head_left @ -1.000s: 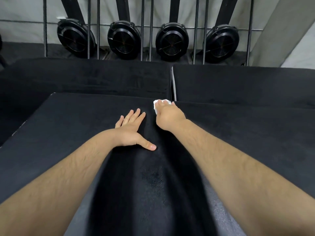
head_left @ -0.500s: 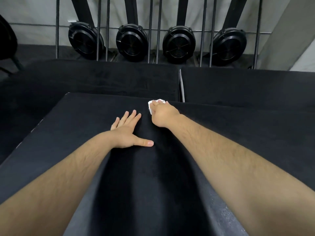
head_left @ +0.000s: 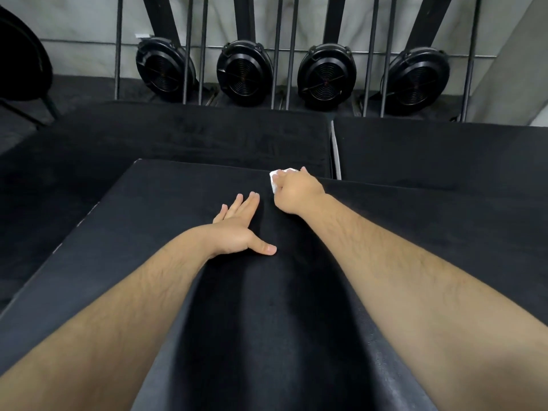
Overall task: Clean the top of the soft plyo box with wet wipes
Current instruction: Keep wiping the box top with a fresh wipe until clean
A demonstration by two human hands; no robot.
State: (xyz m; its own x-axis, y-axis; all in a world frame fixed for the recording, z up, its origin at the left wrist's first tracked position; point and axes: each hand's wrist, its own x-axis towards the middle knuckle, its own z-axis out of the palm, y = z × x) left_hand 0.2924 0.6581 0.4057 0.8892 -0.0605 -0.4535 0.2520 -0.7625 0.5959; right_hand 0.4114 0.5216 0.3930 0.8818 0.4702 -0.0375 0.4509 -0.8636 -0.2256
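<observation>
Black fabric covered the top of the soft plyo box [head_left: 142,238], which filled the lower part of my feed and ended at a straight far edge. At that far edge, a little right of the middle, I saw the wet wipe [head_left: 273,180], a small white wad pressed onto the box top under the right hand [head_left: 296,191]. The fingers of that hand were curled round it, so only a corner of white showed at the left and above the knuckles. The left hand [head_left: 234,234] lay flat on the fabric just beside the right one and nearer to me, palm down. Its fingers were straight and pointing away, its thumb was spread out to the right, and it held nothing. Both bare forearms ran in from the bottom corners, with a deep shadow on the fabric between them. Beyond the box sat two more black padded blocks [head_left: 192,137] side by side, a narrow pale seam [head_left: 335,155] between them. Behind those I could make out four round black fan housings [head_left: 243,75] in a row, thin upright metal bars [head_left: 276,54] in front of them, and a pale grey wall [head_left: 83,25]. Something dark and rounded [head_left: 20,54] sat at the left edge, and I could not tell what it was.
</observation>
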